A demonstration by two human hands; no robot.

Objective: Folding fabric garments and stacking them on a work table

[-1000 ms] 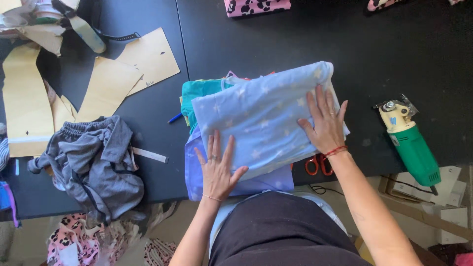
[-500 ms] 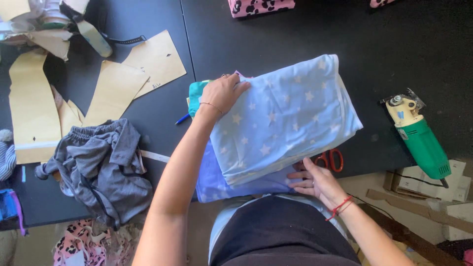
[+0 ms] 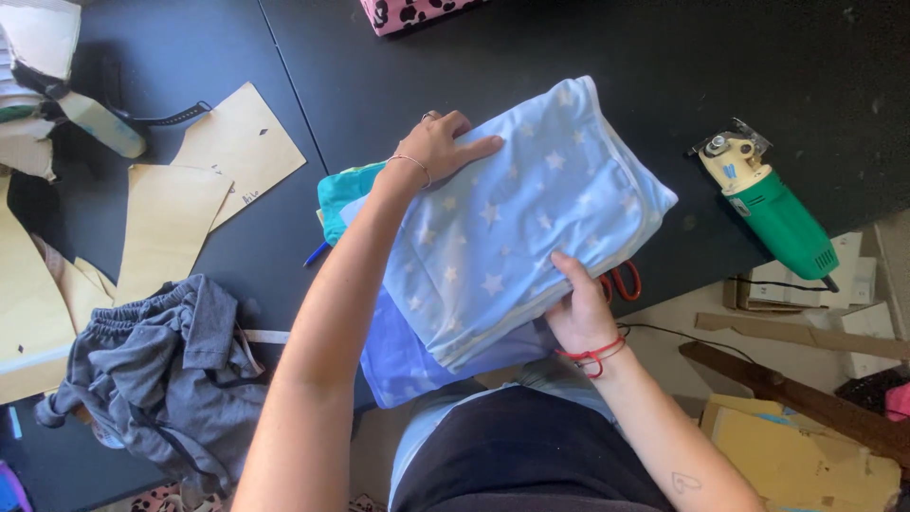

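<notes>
A folded light-blue cloth with white stars point(image 3: 517, 223) lies on a black table point(image 3: 664, 66), on top of a periwinkle cloth point(image 3: 403, 356) and a teal cloth point(image 3: 339, 190). My left hand point(image 3: 441, 147) rests flat on the starred cloth's far left corner, fingers spread. My right hand point(image 3: 580, 308), with a red cord at the wrist, grips the near right edge of the same cloth, thumb on top and fingers underneath.
A green and cream electric cutter point(image 3: 768, 209) lies at the right. Red-handled scissors point(image 3: 621, 282) peek out beside my right hand. Tan paper pattern pieces point(image 3: 171, 223) and a crumpled grey garment point(image 3: 156, 374) sit at the left. A pink spotted cloth point(image 3: 408, 11) lies at the far edge.
My left hand slid slightly right along the cloth's far edge. My right hand came up from the near edge and took hold of the starred cloth's near right side.
</notes>
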